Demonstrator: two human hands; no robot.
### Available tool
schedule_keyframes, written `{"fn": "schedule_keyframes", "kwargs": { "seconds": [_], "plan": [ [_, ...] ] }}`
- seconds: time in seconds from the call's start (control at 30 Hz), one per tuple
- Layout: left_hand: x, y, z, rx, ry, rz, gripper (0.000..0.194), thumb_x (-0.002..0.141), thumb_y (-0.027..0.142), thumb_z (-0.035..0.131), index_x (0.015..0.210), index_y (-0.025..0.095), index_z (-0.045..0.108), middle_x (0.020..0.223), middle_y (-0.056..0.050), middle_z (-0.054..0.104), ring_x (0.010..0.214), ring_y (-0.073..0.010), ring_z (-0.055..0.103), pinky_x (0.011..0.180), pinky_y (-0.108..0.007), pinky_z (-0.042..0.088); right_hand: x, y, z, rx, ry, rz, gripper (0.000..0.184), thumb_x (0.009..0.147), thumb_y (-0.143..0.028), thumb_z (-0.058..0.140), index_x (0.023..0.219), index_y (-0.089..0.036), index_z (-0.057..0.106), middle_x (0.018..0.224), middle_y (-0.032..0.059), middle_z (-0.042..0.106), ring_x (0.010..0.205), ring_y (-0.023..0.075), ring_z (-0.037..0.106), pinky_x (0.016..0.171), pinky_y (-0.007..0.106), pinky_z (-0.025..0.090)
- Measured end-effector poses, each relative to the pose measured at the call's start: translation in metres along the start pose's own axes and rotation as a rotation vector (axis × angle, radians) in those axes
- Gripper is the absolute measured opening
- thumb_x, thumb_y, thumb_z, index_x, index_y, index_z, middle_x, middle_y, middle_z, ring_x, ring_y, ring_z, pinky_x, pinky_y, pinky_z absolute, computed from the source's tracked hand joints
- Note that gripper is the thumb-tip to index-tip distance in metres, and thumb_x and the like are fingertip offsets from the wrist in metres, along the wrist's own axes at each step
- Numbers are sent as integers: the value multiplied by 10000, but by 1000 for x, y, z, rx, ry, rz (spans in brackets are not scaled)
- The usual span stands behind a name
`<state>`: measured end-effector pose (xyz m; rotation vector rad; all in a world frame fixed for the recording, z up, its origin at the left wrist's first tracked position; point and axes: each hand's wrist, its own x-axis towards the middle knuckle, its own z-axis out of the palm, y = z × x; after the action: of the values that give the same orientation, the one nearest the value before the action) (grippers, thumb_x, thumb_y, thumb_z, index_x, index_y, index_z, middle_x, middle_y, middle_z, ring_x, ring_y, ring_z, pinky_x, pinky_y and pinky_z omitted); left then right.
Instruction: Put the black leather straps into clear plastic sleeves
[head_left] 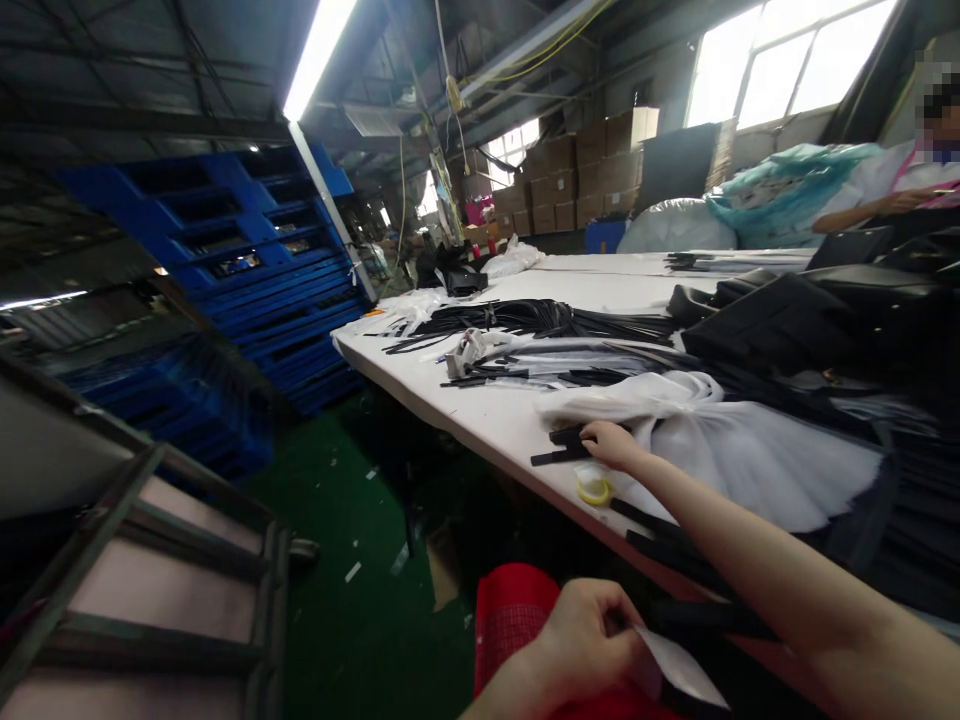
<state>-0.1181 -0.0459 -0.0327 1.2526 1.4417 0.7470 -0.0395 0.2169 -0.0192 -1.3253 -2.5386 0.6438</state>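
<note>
Low in the view, my left hand (589, 640) is closed, its thumb and fingers pinching a thin white strip (679, 668) that slants down to the right, with something black along its lower edge. My right hand (613, 446) reaches over the white table (480, 415), fingers closed at the end of a black strip (564, 437). Another black strip (556, 458) lies just below it. A yellow tape roll (592, 488) sits by the table edge under my right wrist. Gathered sheer white material (750, 455) spreads beside my right forearm.
Bundles of black strips (525, 318) and black material (817, 320) lie on the table. A person (885, 185) is at its far right. Blue pallets (262, 300) are stacked left; a metal-framed rack (172, 590) stands lower left. Scraps dot the green floor (337, 560).
</note>
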Motion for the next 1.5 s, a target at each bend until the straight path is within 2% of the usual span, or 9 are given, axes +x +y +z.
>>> {"fn": "schedule_keyframes", "kwargs": {
  "seconds": [0.07,0.2,0.4,0.63,0.9,1.0,1.1,1.27,1.5],
  "plan": [
    [3,-1,2,-27,-16,4,239,703,289,670,829,106,757,657,-20,666,541,-98,511,475,-189,349,-18,9,3,-36,23,25,289,790,-132,548,988,-180,753,1143,89,706,1131,256,606,1009,314,421],
    [6,-3,8,-50,-47,40,257,705,317,681,833,108,758,676,-29,680,555,-105,527,492,-192,369,-50,27,7,-78,-41,118,217,752,-128,547,781,-136,763,865,157,734,929,311,677,884,390,487],
    [5,1,17,-1,-52,62,250,694,290,670,832,104,766,659,-37,676,551,-109,523,479,-192,347,-42,35,15,34,-69,-13,529,797,-108,494,1308,-153,619,1372,75,591,1239,238,551,1030,293,418],
    [3,3,14,8,-12,37,240,686,271,672,835,107,764,665,-30,679,551,-105,512,480,-192,339,-53,30,23,117,-101,-10,295,837,-212,503,971,-206,765,1039,69,747,964,255,672,899,356,497],
    [30,12,13,-277,197,68,136,639,244,718,695,120,702,633,-15,661,568,-118,545,542,-215,401,-152,28,7,351,0,-21,399,935,-414,450,1133,-177,703,1192,120,688,1109,280,627,991,402,475],
    [43,17,12,-480,235,64,211,592,298,784,658,129,677,648,-15,661,606,-122,556,603,-226,429,-199,19,1,709,-71,-111,566,856,-533,603,1306,-190,602,1314,130,618,1192,302,587,1026,412,463],
    [53,17,18,-584,163,0,292,550,343,827,663,129,665,633,-5,644,587,-113,544,594,-224,426,-228,7,6,843,-106,-88,778,737,-500,760,1403,-187,509,1352,139,589,1220,321,567,1048,431,446],
    [60,14,37,-392,146,32,203,589,279,789,679,139,674,611,6,630,560,-108,529,565,-218,421,-241,5,22,879,14,131,429,807,-502,669,1075,-173,730,980,83,738,934,278,675,875,385,531],
    [65,31,32,-236,216,351,210,759,354,714,771,148,749,864,-79,726,774,-177,638,712,-268,501,-262,17,30,930,-64,232,422,836,-545,627,858,-142,750,829,53,712,715,177,629,672,269,508]
  ]
}}
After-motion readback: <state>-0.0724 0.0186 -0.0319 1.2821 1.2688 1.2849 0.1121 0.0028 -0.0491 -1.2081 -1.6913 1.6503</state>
